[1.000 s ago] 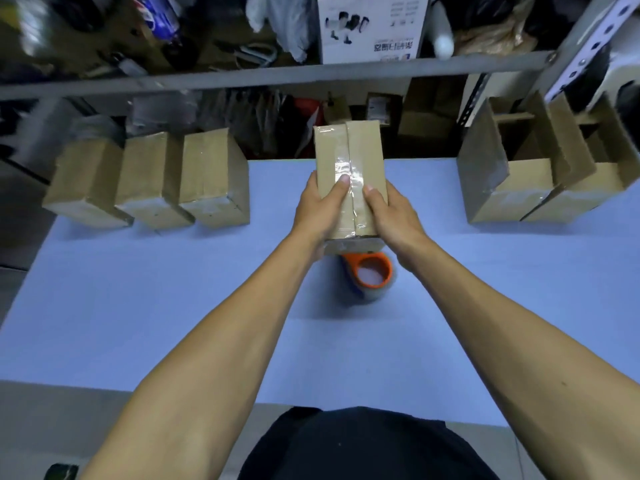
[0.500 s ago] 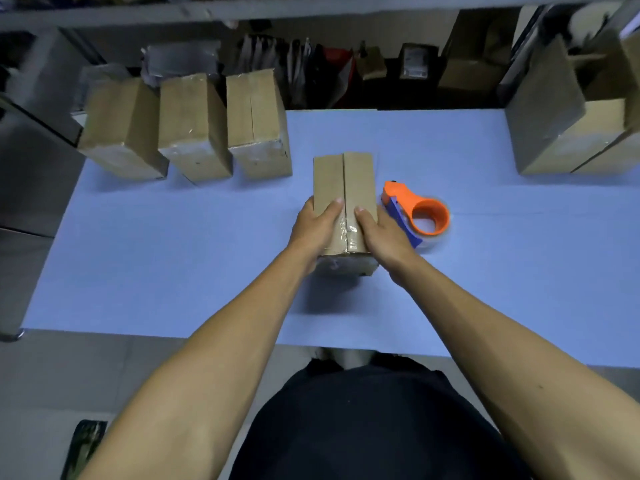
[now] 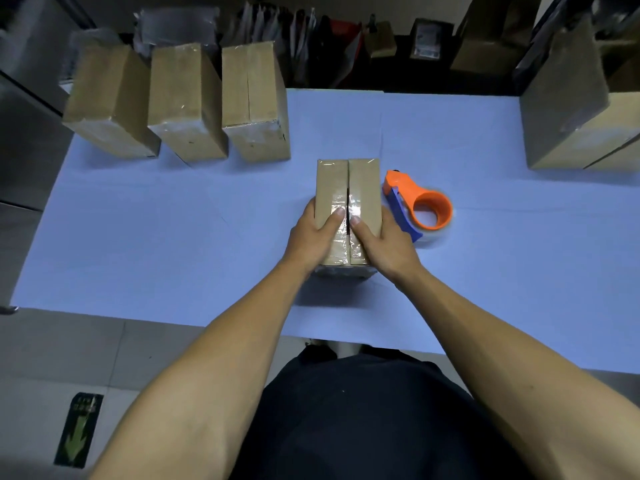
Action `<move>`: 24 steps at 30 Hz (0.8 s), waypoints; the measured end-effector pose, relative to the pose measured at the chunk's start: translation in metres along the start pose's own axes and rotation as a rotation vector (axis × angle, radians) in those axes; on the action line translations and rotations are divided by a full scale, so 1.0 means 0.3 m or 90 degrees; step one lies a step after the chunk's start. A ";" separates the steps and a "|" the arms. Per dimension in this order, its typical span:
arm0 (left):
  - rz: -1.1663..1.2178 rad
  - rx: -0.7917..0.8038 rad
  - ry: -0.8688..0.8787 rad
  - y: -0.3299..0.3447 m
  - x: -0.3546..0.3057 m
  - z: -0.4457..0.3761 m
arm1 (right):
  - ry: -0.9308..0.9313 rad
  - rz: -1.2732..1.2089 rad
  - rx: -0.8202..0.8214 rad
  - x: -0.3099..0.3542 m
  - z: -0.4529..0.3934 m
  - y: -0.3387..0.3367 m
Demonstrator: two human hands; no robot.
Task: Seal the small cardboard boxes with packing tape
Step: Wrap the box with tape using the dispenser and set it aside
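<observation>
No print on any carton can be read; the only marking in sight is a green arrow sign (image 3: 79, 430) on the floor at near left, its small characters too blurred to make out.

The box (image 3: 347, 188) sits on the blue tabletop (image 3: 173, 244) near the middle, a little toward the near edge, its top seam running near to far. Clear tape shines over the near half of that seam and down the near face; the far half of the seam looks bare.

Both forearms reach straight out from the body and converge on the box. The left hand (image 3: 313, 237) clasps its left side, thumb lying on top and pressing the tape beside the seam. The right hand (image 3: 384, 242) clasps the right side the same way, thumb on top across the seam from the other. The remaining fingers wrap down the sides, mostly hidden.

Just right of the box, touching or nearly so, lies the orange and blue dispenser (image 3: 417, 206).

Three boxes (image 3: 183, 102) stand in a row at far left. More cartons (image 3: 571, 109) stand at far right.
</observation>
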State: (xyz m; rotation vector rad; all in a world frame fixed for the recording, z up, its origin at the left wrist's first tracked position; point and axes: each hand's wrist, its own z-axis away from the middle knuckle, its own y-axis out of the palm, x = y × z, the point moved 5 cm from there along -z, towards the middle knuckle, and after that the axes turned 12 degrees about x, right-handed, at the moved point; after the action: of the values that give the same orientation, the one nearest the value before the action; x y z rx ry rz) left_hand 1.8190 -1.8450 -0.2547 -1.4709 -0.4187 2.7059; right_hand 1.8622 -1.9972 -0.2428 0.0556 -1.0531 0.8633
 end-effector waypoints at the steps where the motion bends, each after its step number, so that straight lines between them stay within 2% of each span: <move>1: 0.001 -0.007 -0.002 0.002 -0.002 -0.001 | 0.001 0.012 -0.001 -0.004 -0.004 0.003; 6: -0.035 -0.037 -0.039 0.014 -0.018 0.000 | 0.014 0.050 0.022 -0.008 -0.022 0.017; 9: -0.117 -0.062 -0.070 0.001 -0.053 -0.014 | 0.006 0.072 0.051 -0.008 -0.030 0.013; 12: -0.276 -0.075 -0.046 0.014 -0.106 -0.027 | 0.016 0.117 0.084 -0.005 -0.044 0.002; 16: -0.594 -0.056 0.052 0.051 -0.134 -0.035 | -0.011 0.225 0.148 -0.002 -0.067 -0.059; 17: -0.632 -0.036 0.067 0.053 -0.130 -0.044 | -0.013 0.209 0.130 -0.009 -0.071 -0.093; 19: -0.634 -0.008 0.076 0.049 -0.125 -0.053 | -0.045 0.211 -0.028 -0.024 -0.095 -0.190; 20: -0.631 0.000 0.078 0.049 -0.124 -0.056 | -0.056 0.254 -0.106 -0.029 -0.106 -0.235; 21: -0.637 0.009 0.076 0.052 -0.121 -0.056 | -0.048 0.305 -0.141 -0.047 -0.124 -0.261; 22: -0.648 0.015 0.072 0.055 -0.117 -0.055 | -0.018 0.345 -0.137 -0.062 -0.141 -0.272; 24: -0.657 0.017 0.065 0.058 -0.115 -0.057 | 0.040 0.377 -0.046 -0.102 -0.177 -0.254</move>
State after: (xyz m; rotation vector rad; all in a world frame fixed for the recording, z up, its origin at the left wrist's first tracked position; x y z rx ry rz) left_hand 1.8538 -1.8636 -0.2396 -0.9548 -0.8349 1.7910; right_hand 1.9440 -2.0447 -0.2679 -0.3590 -1.0547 1.3467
